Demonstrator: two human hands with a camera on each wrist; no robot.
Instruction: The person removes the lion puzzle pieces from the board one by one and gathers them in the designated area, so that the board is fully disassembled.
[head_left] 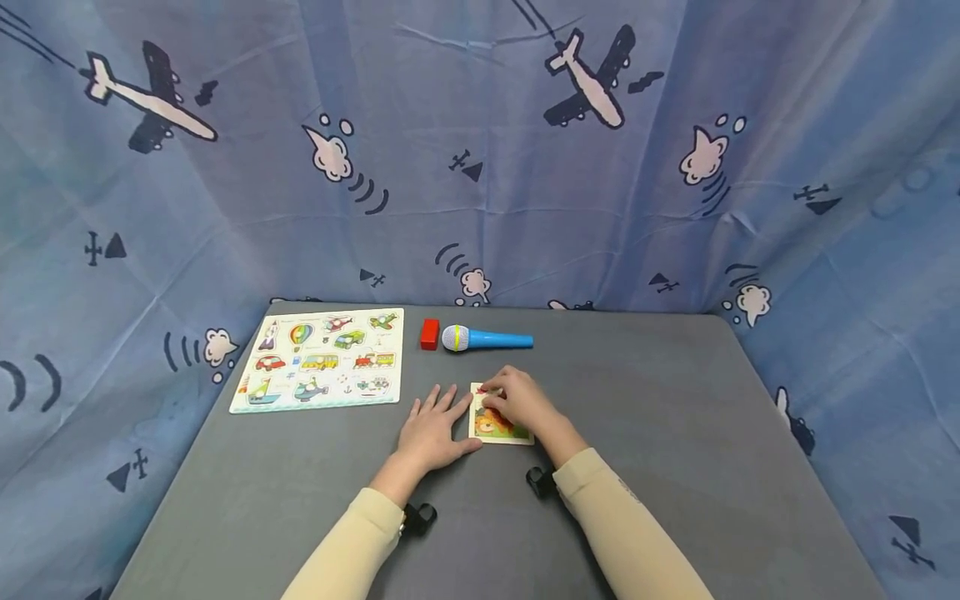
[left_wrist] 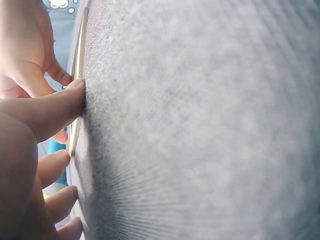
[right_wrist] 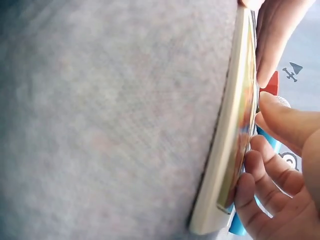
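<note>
A small square picture board (head_left: 504,435) with a pale wooden border and a lion-like animal picture lies on the grey table between the hands. My left hand (head_left: 429,437) has its fingers spread at the board's left side; its thumb touches the lower left corner and its index finger reaches the left edge. Over the board's upper part is my right hand (head_left: 525,402), its bent fingers touching the picture (right_wrist: 240,150). In the right wrist view its thumb and fingertips meet the board's face; whether they pinch a piece is hidden.
A blue toy microphone (head_left: 495,340) and a red block (head_left: 430,334) lie behind the board. To the left is a larger board of vehicle pictures (head_left: 318,361). A blue curtain (head_left: 480,167) with airplane prints stands beyond the grey table (head_left: 660,400).
</note>
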